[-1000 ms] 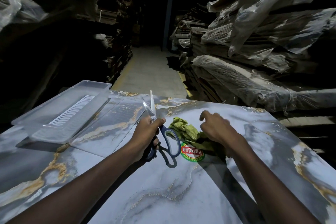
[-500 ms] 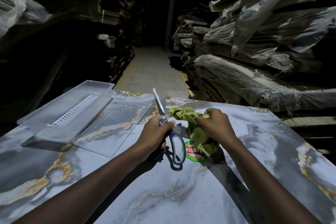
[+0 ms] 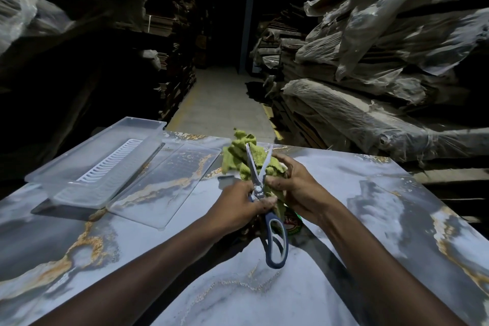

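Two hands working: L hand (image 3: 235, 202) grips open-bladed scissors (image 3: 257, 189), R hand (image 3: 299, 188) clutches green cloth (image 3: 238, 156) behind blades, above surface (image 3: 264, 288).

Green cloth (image 3: 239, 156); blue-grey scissors (image 3: 267, 206); grey-gold marbled table (image 3: 397, 219).

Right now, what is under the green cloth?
A round red-and-green sticker on the marble table peeks out below the green cloth. Most of it is hidden by the cloth, the right hand and the scissors.
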A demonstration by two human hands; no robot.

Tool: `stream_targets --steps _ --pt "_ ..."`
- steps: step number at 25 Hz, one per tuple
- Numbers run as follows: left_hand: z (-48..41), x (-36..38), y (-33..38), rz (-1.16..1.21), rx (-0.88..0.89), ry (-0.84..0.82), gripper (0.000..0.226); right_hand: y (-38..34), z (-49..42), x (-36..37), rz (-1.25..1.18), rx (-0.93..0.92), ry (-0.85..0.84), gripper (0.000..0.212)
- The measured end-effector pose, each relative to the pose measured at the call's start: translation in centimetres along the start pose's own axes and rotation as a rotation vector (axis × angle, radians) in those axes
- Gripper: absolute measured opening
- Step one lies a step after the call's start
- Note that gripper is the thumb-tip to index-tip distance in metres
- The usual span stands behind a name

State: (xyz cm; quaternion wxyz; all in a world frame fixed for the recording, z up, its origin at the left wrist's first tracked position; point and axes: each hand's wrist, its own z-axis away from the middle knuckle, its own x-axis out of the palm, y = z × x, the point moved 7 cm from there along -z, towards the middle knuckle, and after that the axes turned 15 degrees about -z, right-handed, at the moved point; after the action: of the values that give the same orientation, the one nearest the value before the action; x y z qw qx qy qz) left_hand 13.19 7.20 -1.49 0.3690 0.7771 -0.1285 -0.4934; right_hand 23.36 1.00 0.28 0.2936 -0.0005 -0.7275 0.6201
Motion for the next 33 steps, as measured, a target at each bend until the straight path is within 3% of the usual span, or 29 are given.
stream_targets --steps 3,5,11,14,18,20,23,25,29,33 --pt "-0.1 0.2 1.1 -0.287 0.036 -0.031 0.026 0.0 -0.2 -0.6 0.149 -0.129 0.221 0.026" --pt "-0.2 0.1 1.5 -0.389 0.038 -0.060 0.033 0.2 0.0 -1.0 0.166 -0.145 0.329 0.019" --pt "0.3 1.4 1.8 -0.442 0.047 -0.212 0.045 -0.2 0.2 -4.3 0.213 -0.202 0.628 0.027" --pt "0.5 2.1 1.5 -0.475 0.013 -0.274 0.052 -0.8 0.3 -5.6 0.332 -0.231 0.672 0.029" --pt "0.8 2.6 1.1 -0.415 -0.027 -0.330 0.054 -4.4 1.9 -5.6 0.852 -0.564 0.702 0.043" --pt "0.9 2.2 0.9 -0.353 -0.043 -0.278 0.045 -4.7 2.0 -7.2 0.731 -0.555 0.720 0.036" --pt "0.6 1.4 0.6 -0.258 -0.080 -0.148 0.027 -1.8 0.2 -8.7 0.138 -0.286 0.594 0.014" --pt "0.5 1.0 0.3 -0.178 -0.110 -0.077 0.023 0.0 -0.3 -7.9 -0.084 -0.129 0.509 0.010" --pt "0.6 0.0 0.1 -0.054 -0.134 0.002 0.019 -0.2 -0.3 -7.5 -0.033 -0.138 0.468 0.013" --pt "0.5 -0.5 0.2 -0.325 -0.097 0.075 0.023 -0.1 -0.1 -7.3 0.058 -0.137 0.460 0.007"
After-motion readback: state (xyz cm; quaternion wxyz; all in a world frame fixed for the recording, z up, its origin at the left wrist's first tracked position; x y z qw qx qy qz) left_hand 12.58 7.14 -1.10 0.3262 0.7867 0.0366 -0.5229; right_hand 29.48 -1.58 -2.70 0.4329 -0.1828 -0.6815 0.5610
